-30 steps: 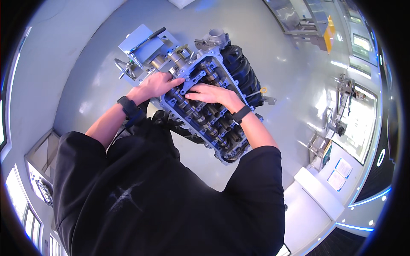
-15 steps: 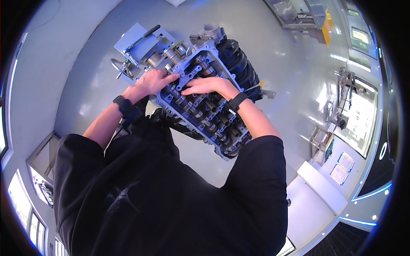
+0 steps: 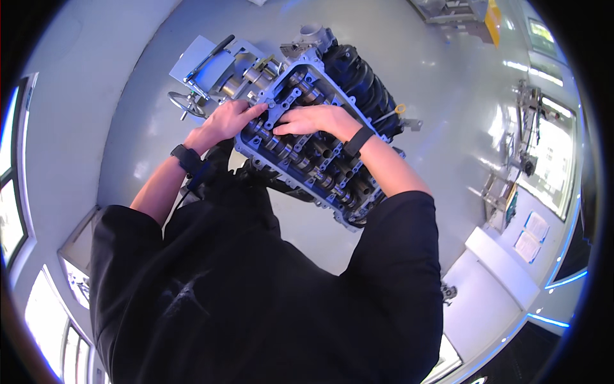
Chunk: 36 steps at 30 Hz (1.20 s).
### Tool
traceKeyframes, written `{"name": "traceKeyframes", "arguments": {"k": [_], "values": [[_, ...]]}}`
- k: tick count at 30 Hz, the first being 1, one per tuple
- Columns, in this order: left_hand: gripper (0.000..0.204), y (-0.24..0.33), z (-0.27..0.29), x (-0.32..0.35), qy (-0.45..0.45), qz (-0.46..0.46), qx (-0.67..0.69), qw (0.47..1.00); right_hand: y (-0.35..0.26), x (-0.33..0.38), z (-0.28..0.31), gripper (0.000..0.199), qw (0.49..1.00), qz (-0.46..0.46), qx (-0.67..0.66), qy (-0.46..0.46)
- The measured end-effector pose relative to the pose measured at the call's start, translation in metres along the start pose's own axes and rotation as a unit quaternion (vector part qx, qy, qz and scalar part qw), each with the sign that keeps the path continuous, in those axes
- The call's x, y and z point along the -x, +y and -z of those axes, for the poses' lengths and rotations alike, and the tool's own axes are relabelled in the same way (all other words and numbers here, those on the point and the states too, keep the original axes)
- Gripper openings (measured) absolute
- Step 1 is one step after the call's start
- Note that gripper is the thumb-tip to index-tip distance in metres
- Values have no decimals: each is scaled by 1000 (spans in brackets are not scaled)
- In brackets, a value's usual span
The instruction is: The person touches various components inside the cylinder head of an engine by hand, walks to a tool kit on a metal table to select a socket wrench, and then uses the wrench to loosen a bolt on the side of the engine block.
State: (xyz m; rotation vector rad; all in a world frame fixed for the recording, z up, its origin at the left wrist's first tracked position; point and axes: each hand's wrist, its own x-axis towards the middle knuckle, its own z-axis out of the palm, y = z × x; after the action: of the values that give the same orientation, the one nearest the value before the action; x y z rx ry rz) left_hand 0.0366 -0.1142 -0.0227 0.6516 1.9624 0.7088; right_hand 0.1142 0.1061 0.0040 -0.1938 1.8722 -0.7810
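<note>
The camshaft bearing cap [image 3: 281, 107] slanted lengthwise away rightward between the left hand [image 3: 228, 121], thumb outstretched, and right hand [image 3: 314, 119], fingers together; whether either pinched it was unclear.

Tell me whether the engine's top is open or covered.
Open: no lid sits over the engine, and a camshaft shows bare inside it, beside the right hand.
</note>
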Motion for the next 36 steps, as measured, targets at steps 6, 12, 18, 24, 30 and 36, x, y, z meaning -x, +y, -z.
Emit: {"name": "traceKeyframes", "arguments": {"k": [6,12,18,24,30,36], "values": [[71,1,-3,-7,26,5,-6,1000,10,-4,-3,58,999,-18,26,17],[75,3,-5,-9,15,39,-27,999,31,-17,-18,56,991,21,-132,16],[72,-4,-12,-13,47,6,-18,999,37,-27,-33,52,949,40,-306,63],[69,-12,-18,-18,84,-8,4,996,23,-5,-24,55,908,31,-411,72],[66,-22,-19,-27,62,-21,40,997,33,-12,-32,59,930,4,-331,158],[65,-23,-21,-24,56,-16,39,998,16,12,-42,48,940,-28,-214,266]]}}
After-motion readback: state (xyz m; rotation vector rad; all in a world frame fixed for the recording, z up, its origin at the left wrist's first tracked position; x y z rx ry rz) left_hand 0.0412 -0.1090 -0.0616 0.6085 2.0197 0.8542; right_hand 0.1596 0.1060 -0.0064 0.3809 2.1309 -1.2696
